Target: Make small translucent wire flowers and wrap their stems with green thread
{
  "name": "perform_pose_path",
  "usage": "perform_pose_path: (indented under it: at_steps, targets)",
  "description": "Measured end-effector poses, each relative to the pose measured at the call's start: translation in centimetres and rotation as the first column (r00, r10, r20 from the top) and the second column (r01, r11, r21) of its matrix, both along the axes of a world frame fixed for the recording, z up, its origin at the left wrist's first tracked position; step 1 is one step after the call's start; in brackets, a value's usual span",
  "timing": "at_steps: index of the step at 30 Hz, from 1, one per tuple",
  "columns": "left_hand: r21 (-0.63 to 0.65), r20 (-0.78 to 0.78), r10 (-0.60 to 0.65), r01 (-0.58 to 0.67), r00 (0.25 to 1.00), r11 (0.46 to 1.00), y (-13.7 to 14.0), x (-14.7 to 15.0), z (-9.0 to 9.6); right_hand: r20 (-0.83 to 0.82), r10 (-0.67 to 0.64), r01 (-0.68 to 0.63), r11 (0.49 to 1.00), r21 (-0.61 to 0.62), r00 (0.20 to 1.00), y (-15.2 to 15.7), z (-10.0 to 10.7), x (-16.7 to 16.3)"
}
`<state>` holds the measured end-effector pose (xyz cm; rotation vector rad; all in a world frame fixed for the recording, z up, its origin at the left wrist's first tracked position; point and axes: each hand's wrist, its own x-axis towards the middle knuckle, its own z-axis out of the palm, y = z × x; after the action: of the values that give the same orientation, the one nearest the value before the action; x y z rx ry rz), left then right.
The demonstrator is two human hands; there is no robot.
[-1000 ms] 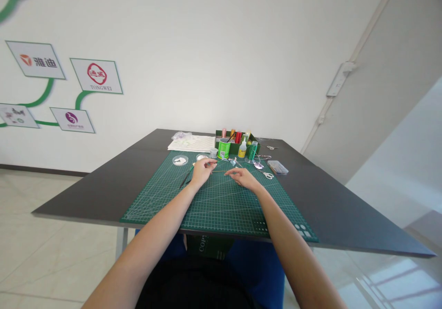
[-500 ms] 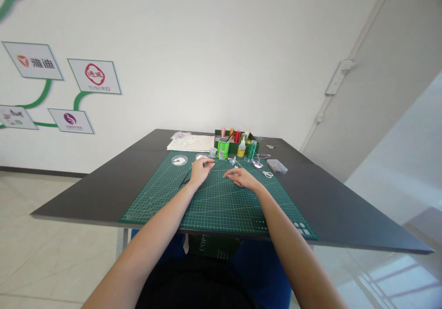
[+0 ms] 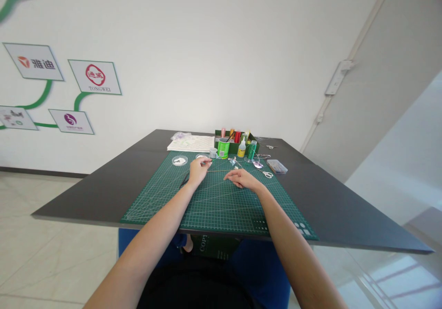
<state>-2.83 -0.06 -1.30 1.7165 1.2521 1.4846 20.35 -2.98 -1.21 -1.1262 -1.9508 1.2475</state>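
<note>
Over the green cutting mat (image 3: 221, 207), my left hand (image 3: 199, 170) is closed in a pinch on a tiny dark item too small to name. To its right hovers my right hand (image 3: 242, 179), palm down, fingers loosely bent and apart, its index finger stretched left; I make out nothing in it. A thin pale line, like a wire or thread, runs between both hands; whether either hand holds it is unclear. Just beyond my left hand are a small grey jar (image 3: 213, 153) and a partly hidden shallow dish (image 3: 200, 156). A dark slender tool (image 3: 184, 180) lies beside my left wrist.
Behind stand a green can (image 3: 223, 148), a yellow-labelled glue bottle (image 3: 241, 149) and a dark green box (image 3: 255, 145) of thread spools. White-handled scissors (image 3: 267, 174) and a clear case (image 3: 276, 166) lie right. A round dish (image 3: 180, 161) and white sheets (image 3: 190, 143) are left.
My left hand has shifted slightly left and towards me, still pinched. My right hand has hardly moved. Below the table, my leg has moved a little.
</note>
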Motion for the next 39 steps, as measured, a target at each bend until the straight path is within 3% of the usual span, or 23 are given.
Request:
perform_pose_path:
  at_steps: [8, 22, 39]
  targets:
    - [0.026, -0.051, 0.023, -0.022, 0.998, 0.999, 0.4, -0.4, -0.4, -0.145, 0.054, -0.067, 0.994, -0.086, 0.988, -0.7, 0.6, -0.3]
    - [0.062, -0.146, 0.025, -0.016, 0.989, 0.998, 0.0, -0.2, -0.3, -0.299, 0.156, -0.198, 0.974, -0.114, 0.941, -1.3, 1.1, -0.2]
    - [-0.032, -0.301, -0.168, 0.166, 0.939, 0.986, -0.4, 0.3, -0.5, -0.470, 0.115, -0.185, 0.977, -0.106, 0.875, -1.6, 1.2, -0.2]
